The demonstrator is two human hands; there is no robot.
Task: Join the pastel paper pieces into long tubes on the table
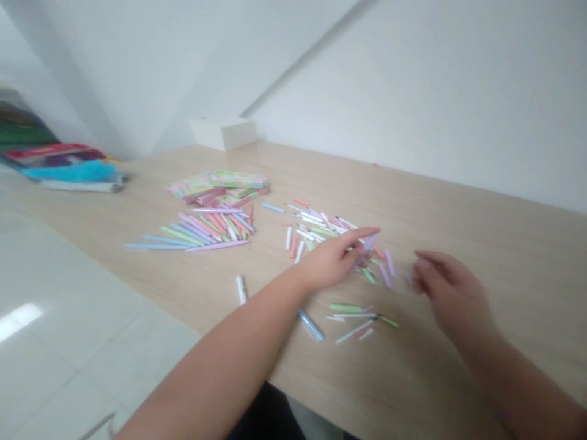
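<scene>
My left hand (337,256) reaches over a scatter of small pastel pen parts (321,229) on the wooden table (458,208); its index finger is stretched out and the other fingers curl toward a lilac piece (369,243). My right hand (447,287) hovers to the right of the scatter, fingers loosely bent, and I cannot make out anything in it. Near my left forearm lie a white pen part (241,289) and a blue pen barrel (310,325). A green barrel (346,308) and thin white refills (353,330) lie between my hands.
A row of assembled pastel pens (202,232) lies left of the scatter, with flat pastel packets (220,186) behind it. A white box (224,132) stands against the wall. Colourful books or folders (64,165) lie at the far left. White floor tiles (55,318) show beyond the table edge.
</scene>
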